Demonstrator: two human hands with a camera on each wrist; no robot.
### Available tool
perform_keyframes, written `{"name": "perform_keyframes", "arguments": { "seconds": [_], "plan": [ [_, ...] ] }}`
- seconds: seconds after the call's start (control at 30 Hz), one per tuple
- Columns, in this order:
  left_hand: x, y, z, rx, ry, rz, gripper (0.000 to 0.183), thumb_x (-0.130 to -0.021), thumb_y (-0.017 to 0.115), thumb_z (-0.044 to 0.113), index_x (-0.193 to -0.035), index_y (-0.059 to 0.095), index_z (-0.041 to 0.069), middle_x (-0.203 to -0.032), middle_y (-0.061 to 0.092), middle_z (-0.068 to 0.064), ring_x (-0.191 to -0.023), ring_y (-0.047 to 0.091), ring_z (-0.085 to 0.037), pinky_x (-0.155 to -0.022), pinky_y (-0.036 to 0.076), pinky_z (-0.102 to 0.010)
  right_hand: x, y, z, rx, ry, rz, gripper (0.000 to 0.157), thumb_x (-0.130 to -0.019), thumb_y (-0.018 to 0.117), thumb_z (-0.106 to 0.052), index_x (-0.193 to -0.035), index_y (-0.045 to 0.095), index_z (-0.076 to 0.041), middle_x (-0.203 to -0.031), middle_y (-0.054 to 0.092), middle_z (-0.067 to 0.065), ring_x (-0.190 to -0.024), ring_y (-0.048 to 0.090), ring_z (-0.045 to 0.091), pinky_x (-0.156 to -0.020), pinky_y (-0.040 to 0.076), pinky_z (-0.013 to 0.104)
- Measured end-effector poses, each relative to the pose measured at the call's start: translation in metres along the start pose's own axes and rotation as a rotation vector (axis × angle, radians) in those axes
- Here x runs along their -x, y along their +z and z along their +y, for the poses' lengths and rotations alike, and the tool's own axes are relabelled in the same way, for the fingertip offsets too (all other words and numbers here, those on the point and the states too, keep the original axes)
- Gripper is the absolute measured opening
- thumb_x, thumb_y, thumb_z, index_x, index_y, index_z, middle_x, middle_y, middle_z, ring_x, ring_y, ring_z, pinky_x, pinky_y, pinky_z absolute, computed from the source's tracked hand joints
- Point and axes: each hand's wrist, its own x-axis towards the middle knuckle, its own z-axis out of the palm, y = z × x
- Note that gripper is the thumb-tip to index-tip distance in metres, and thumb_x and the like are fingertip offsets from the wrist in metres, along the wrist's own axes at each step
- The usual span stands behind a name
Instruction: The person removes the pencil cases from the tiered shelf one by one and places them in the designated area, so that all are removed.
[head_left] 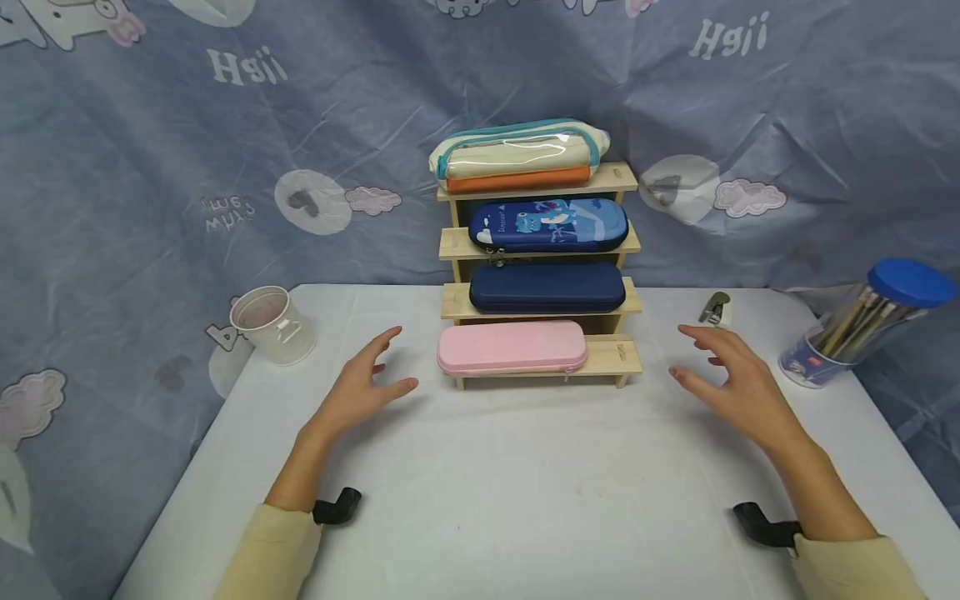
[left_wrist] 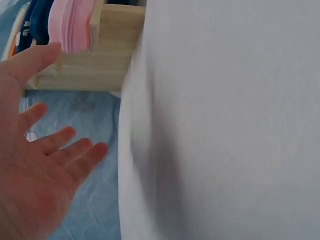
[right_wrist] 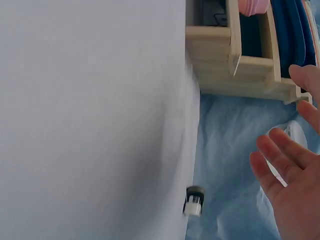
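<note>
My left hand (head_left: 358, 390) hovers over the table left of a stepped wooden rack (head_left: 615, 357), fingers spread and holding nothing. On the other side, my right hand (head_left: 738, 385) is likewise empty, its fingers apart. The rack's lowest step carries a pink pencil case (head_left: 512, 347). Above it lie a plain navy pencil case (head_left: 547, 287), a blue dinosaur pencil case (head_left: 550, 225), and, on top, a cream pencil case (head_left: 521, 156) with a clear window and orange base. Both wrist views show an open palm, with the rack beyond the fingers.
A small white bucket (head_left: 274, 325) stands at the table's back left. At the right is a tilted clear jar (head_left: 866, 321) with a blue lid and thin sticks inside. A small metal clip-like object (head_left: 716, 308) lies near the back edge. A patterned blue-grey cloth (head_left: 360, 100) hangs behind.
</note>
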Motion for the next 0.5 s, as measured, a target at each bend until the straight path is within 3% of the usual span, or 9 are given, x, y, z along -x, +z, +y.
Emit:
{"name": "perform_keyframes", "arguments": {
  "seconds": [0.07, 0.23, 0.5],
  "plan": [
    [-0.004, 0.006, -0.002, 0.039, -0.002, -0.009, 0.084, -0.078, 0.077, 0.048, -0.147, 0.030, 0.040, -0.149, 0.034, 0.012, -0.136, 0.035, -0.022, -0.098, 0.044, -0.042, -0.003, 0.005, -0.005, -0.042, 0.009, -0.016, 0.062, -0.084, 0.077, -0.031, -0.140, 0.050, -0.030, -0.134, 0.050, 0.000, -0.112, 0.050, 0.023, -0.088, 0.041, 0.020],
    [-0.013, 0.021, -0.002, 0.196, 0.021, -0.034, 0.085, -0.077, 0.082, 0.033, -0.147, 0.033, 0.034, -0.150, 0.035, 0.006, -0.135, 0.036, -0.031, -0.098, 0.044, -0.044, -0.011, 0.022, -0.019, -0.138, 0.025, -0.063, 0.058, -0.085, 0.075, -0.033, -0.138, 0.052, -0.029, -0.136, 0.048, 0.002, -0.113, 0.049, 0.025, -0.089, 0.046, 0.054],
    [-0.023, 0.044, 0.004, 0.404, 0.003, -0.042, 0.084, -0.076, 0.083, 0.014, -0.146, 0.038, 0.022, -0.149, 0.037, -0.012, -0.131, 0.041, -0.034, -0.096, 0.044, -0.048, -0.022, 0.046, -0.034, -0.233, 0.005, -0.069, 0.060, -0.082, 0.078, -0.028, -0.137, 0.055, -0.024, -0.137, 0.048, 0.000, -0.114, 0.051, 0.022, -0.089, 0.047, 0.047]
  ]
}}
